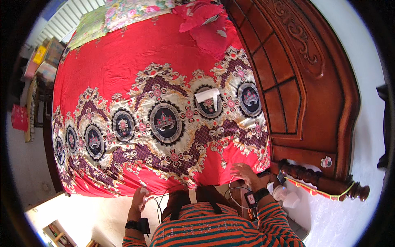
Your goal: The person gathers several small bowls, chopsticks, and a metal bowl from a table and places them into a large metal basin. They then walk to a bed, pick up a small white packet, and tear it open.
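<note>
Before me a red bedsheet (123,68) with crown medallions and scroll borders covers a bed. Low at the bed's front edge, my left hand (140,200) has its fingers curled around a small white object (143,191), too small to name. My right hand (245,175) is over the sheet's near right corner, fingers apart and nothing seen in them. Whether it touches the cloth is unclear. On a medallion right of centre lies a white strip (208,95), bent into an angle, that looks like paper.
A carved wooden headboard (277,89) borders the bed's right side. Pillows (135,14) and a crumpled red cloth (206,31) lie at the far end. A white cable (232,193) hangs beside my right wrist, near a turned wooden post (311,173). Boxes (46,61) stand at the left.
</note>
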The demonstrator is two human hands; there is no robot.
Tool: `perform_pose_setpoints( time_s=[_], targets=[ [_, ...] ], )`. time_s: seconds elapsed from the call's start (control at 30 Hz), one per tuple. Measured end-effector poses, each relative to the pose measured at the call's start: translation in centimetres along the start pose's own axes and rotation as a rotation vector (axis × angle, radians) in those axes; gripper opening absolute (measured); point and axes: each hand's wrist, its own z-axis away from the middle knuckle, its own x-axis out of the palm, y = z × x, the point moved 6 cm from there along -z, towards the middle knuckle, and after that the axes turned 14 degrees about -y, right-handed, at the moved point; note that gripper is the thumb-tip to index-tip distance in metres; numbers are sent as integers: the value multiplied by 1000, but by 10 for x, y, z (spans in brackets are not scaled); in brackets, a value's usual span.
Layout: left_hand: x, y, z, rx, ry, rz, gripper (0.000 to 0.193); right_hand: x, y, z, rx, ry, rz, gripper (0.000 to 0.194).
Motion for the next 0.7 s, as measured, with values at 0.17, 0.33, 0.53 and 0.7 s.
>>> perform_pose_setpoints(
  time_s=[0.17, 0.33, 0.53, 0.7],
  targets=[
    [62, 31, -17, -73, -59, -115, 18, -15, 38, 1, -117, 32, 61, 39],
    [124, 51, -20, -52, -237, -228, 28, 6, -4, 6, -271, 13, 73, 43],
    [195, 68, -22, -25, -578, 72, 36, 131, -58, 32, -308, -539, -117, 50],
    [223, 56, -9, -87, -637, -108, 36, 237, -70, 52, -746, -482, 645, 53]
  ],
)
